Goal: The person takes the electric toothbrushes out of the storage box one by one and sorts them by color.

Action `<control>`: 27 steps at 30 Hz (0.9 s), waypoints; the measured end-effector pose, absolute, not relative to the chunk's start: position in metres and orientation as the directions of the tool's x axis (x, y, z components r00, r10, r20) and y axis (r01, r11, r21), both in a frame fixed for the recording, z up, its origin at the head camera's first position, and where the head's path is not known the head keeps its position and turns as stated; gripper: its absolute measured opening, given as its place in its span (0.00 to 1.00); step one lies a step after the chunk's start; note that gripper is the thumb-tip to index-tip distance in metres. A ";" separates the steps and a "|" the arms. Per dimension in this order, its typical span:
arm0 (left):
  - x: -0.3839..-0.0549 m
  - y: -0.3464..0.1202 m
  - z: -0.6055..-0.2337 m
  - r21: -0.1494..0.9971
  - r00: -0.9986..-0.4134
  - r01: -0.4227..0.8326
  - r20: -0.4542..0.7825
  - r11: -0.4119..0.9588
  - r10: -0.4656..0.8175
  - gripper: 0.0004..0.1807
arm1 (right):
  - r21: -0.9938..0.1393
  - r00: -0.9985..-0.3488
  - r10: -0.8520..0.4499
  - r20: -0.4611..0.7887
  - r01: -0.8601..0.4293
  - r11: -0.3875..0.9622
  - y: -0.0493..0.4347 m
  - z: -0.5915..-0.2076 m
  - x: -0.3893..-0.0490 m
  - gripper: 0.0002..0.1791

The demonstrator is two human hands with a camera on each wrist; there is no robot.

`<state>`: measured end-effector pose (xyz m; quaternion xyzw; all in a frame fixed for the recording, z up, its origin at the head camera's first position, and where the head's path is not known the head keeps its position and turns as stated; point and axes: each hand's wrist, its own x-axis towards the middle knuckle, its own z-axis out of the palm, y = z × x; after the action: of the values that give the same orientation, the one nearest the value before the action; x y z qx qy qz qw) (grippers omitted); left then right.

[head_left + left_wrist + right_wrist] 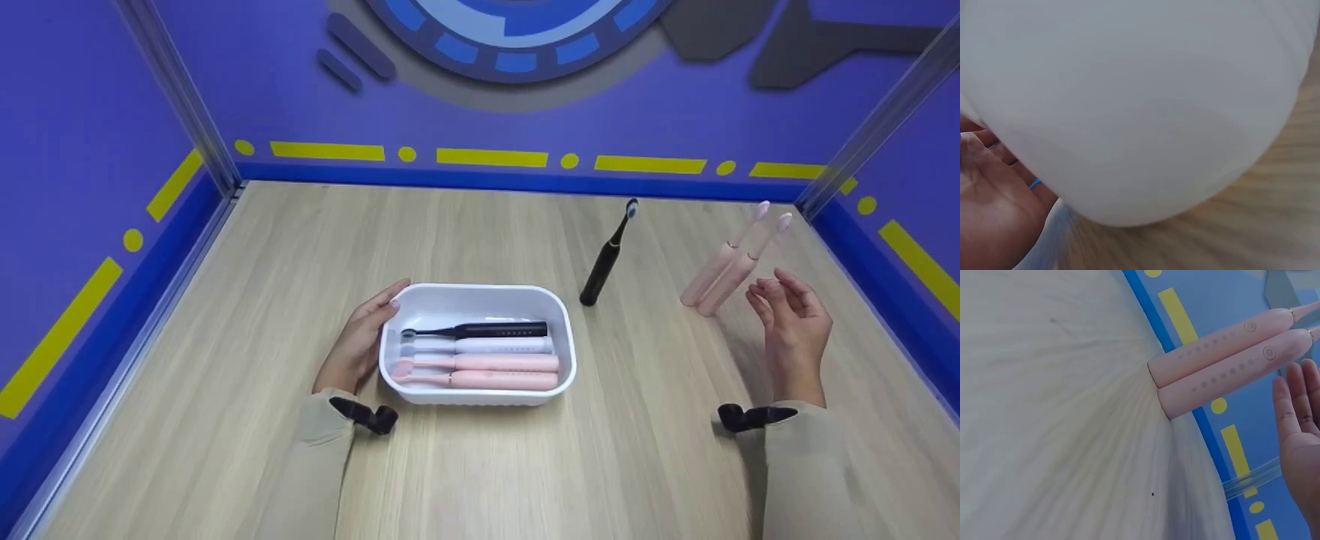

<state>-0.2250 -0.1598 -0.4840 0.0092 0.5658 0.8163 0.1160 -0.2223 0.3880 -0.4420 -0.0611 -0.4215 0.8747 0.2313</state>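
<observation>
A white plastic bin [480, 399] stands on the table, its side filling the left wrist view. My left hand [360, 337] holds it at the left end, thumb by the rim and fingers along the outside. Inside lie a black electric toothbrush [502, 330], a white one [502, 346] and two pink ones, the upper [506, 363] and the lower [504, 380]. My right hand [796, 337] hovers with loosely bent fingers and nothing in them. Just left of it two pink electric toothbrushes, one [709, 275] and another [1235, 374], stand upright side by side.
A black electric toothbrush [601, 271] stands upright on the wooden table [465, 472], between the bin and the standing pink pair. Blue-purple panels [262, 90] with yellow marks wall the table at the back and both sides, with metal posts [187, 97] at the corners.
</observation>
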 end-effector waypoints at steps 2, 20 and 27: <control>-0.225 -0.159 -0.484 0.925 -0.973 -0.180 -0.118 -0.335 0.198 0.27 | -0.753 -0.878 0.468 0.101 -0.375 -0.540 0.385 -0.440 -0.222 0.14; -0.224 -0.161 -0.484 0.926 -0.972 -0.182 -0.119 -0.330 0.204 0.26 | -0.779 -0.849 0.434 0.301 -0.482 -0.402 0.351 -0.420 -0.217 0.16; -0.224 -0.160 -0.484 0.926 -0.973 -0.185 -0.124 -0.330 0.196 0.26 | -0.873 -0.893 0.265 0.364 -0.426 -0.238 0.336 -0.417 -0.211 0.17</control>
<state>-0.2239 -0.1605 -0.4837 0.0050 0.5668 0.8155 0.1168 -0.2113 0.3358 -0.4173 0.0699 -0.5764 0.7837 0.2205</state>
